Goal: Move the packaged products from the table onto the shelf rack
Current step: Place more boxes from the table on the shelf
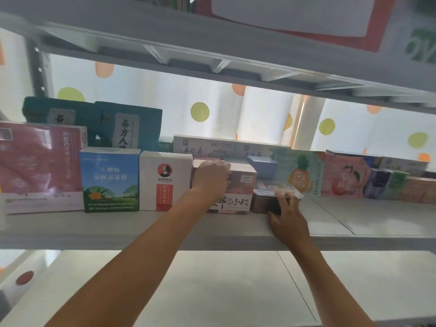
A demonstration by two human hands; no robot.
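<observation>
The left hand point(211, 177) curls over the top front edge of a pink carton point(232, 188), fingers gripping it. At its three o'clock the right hand point(284, 208) holds a dark tin with a clear lid point(274, 197), thumb at the front and fingers around its right side. Both packages already stand on the shelf point(165, 226), the tin touching the carton. At the carton's nine o'clock sits a white box with a red label point(165, 180) (no gap between them). To finish well, I'd steady the carton while sliding the tin back until it lines up with the row, then let go gently
</observation>
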